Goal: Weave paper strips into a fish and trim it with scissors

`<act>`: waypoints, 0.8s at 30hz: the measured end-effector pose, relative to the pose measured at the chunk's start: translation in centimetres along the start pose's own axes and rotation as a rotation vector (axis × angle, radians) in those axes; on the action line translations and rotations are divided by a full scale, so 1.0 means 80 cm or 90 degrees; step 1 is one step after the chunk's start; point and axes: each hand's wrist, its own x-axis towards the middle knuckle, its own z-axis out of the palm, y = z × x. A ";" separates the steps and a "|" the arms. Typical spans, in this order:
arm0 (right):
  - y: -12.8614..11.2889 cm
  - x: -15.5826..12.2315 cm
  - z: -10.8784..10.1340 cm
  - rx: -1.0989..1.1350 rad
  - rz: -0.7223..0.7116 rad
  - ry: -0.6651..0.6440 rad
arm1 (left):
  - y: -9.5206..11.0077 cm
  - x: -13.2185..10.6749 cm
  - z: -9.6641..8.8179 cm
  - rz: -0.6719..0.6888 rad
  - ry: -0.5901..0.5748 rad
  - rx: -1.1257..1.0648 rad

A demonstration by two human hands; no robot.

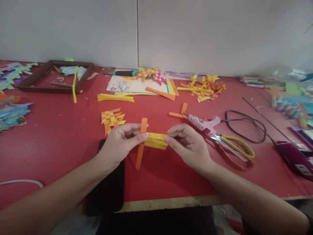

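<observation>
Red worktop [171,182] runs beneath my arms, a black phone [110,189] jutting past its near edge under my left forearm. Just beyond, the fingers of my left hand [119,140] pinch an orange strip [139,156] where it crosses yellow strips [156,140], and those of my right hand [189,145] pinch the yellow strips' other end; the piece hangs between both hands, above the worktop. To the right lie scissors [234,138] with a yellow and a red handle, beside a pink glue gun [201,125]. Past my left hand sits a checkered woven piece [111,118]. Farther off are a yellow bundle [116,98], a pile of orange and yellow pieces [207,88] and a dark frame [46,88], before a pale wall [195,36].
</observation>
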 end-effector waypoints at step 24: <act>-0.006 0.004 0.001 0.076 0.085 -0.132 | 0.005 -0.009 0.011 -0.116 -0.111 -0.060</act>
